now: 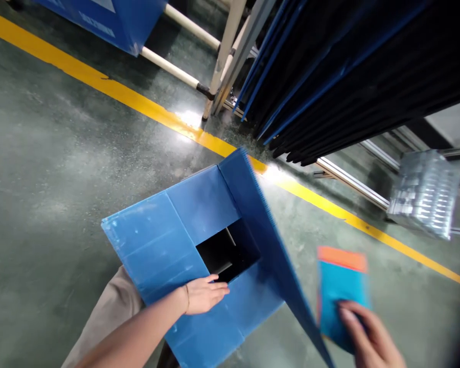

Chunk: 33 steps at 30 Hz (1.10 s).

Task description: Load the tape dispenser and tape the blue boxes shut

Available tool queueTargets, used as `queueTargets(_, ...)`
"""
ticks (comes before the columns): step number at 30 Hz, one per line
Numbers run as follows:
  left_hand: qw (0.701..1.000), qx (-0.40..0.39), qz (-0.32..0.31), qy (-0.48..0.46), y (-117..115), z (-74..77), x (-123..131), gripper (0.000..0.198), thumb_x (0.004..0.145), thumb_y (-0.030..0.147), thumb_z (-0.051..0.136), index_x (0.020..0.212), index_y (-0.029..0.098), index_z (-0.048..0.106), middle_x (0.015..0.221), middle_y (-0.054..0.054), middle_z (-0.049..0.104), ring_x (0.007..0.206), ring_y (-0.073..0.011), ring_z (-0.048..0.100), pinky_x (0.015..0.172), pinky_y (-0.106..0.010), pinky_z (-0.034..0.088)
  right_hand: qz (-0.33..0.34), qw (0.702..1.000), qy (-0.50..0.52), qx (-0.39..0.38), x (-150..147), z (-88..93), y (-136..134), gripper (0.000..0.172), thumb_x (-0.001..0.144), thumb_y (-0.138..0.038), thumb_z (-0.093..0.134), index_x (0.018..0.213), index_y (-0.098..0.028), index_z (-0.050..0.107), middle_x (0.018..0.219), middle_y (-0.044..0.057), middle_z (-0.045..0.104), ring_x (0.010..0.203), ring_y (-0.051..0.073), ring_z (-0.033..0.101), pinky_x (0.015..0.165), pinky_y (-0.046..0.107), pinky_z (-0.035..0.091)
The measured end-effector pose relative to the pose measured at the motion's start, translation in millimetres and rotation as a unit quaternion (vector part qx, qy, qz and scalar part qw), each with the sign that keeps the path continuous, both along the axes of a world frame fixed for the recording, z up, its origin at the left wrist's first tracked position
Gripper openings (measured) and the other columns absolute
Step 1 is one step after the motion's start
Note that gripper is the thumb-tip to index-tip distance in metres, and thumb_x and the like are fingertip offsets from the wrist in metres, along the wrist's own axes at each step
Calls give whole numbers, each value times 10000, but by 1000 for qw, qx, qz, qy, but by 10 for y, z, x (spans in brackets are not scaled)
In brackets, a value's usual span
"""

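A blue corrugated plastic box takes up the lower middle of the head view, one flap standing up on its right side. Between the flaps, a dark gap shows into the inside. My left hand lies flat on the near flaps beside that gap, fingers stretched out. To the right of the box, my right hand grips a flat blue piece with an orange band between thumb and fingers. Motion blurs this piece, and its exact kind is unclear.
A rack with hanging black and blue sheets stands at the upper right. A silvery ribbed bundle is at its lower end. Another blue bin sits on a pipe frame. A yellow line crosses the green floor.
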State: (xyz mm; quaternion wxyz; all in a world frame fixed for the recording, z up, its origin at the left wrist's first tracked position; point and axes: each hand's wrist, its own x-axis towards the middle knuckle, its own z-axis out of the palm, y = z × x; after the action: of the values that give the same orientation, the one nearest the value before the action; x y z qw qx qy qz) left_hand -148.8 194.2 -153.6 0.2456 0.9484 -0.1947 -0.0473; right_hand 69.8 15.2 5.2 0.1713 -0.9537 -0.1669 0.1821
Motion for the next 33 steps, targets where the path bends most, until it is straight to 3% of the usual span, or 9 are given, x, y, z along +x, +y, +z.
queueTargets(3,1000,-5,-1,-31,268,182,-174,312,831,209,273,1114,166,399,1221,1,396,1149,-117,261,954,-293,210,129,980,155,3,-394,-447,193,248,717,-439,435,755,-230,563,760,22,624,683,166,580,616,253,481)
queueTargets(6,999,19,47,-5,524,304,-314,417,818,330,297,1204,174,271,1321,22,207,1213,-136,84,929,-338,253,152,977,147,12,-955,-960,227,265,760,-403,372,790,-206,547,780,50,616,723,176,576,650,280,481)
queueTargets(9,993,45,105,44,681,261,-300,717,687,520,446,1233,132,190,1343,-11,84,1223,-159,-26,927,-385,260,160,980,118,10,-1251,-1259,178,299,772,-395,345,843,-178,538,776,88,603,719,202,570,650,338,478)
queueTargets(13,986,52,143,74,750,129,-190,852,584,575,524,1231,123,205,1342,-38,82,1222,-185,-43,958,-412,211,190,976,107,2,-1159,-1253,163,260,766,-376,375,823,-190,549,735,79,577,678,195,558,607,332,478)
queueTargets(19,982,45,168,77,785,166,-168,784,602,548,529,1217,144,259,1341,-45,109,1222,-194,-39,969,-415,194,234,966,111,-15,-900,-992,211,236,745,-381,406,725,-215,572,619,47,516,575,182,520,513,316,458)
queueTargets(22,981,40,172,79,828,104,-162,765,610,552,516,1215,154,268,1338,-24,129,1223,-176,-34,976,-386,203,234,966,103,-18,-815,-764,401,259,750,-392,394,876,-222,543,714,62,550,661,201,537,586,346,459)
queueTargets(26,982,25,169,80,858,-48,-152,782,603,535,540,1212,126,268,1331,-49,166,1223,-192,-14,992,-394,163,163,972,170,0,-664,-375,1243,638,689,-355,516,1221,-193,203,760,43,602,679,185,567,602,304,470)
queueTargets(29,984,2,163,77,852,-111,-157,740,613,499,560,1198,133,294,1329,-65,174,1222,-207,-21,998,-425,121,118,967,184,129,-621,-306,2181,346,681,-335,529,990,-183,495,875,62,604,769,190,557,625,272,452)
queueTargets(33,980,-65,166,88,831,-138,-140,691,616,399,615,1175,118,321,1320,-95,193,1219,-228,46,1000,-444,92,94,962,114,228,-810,-570,3214,312,747,-400,407,943,-173,488,827,22,579,726,138,527,632,248,421)
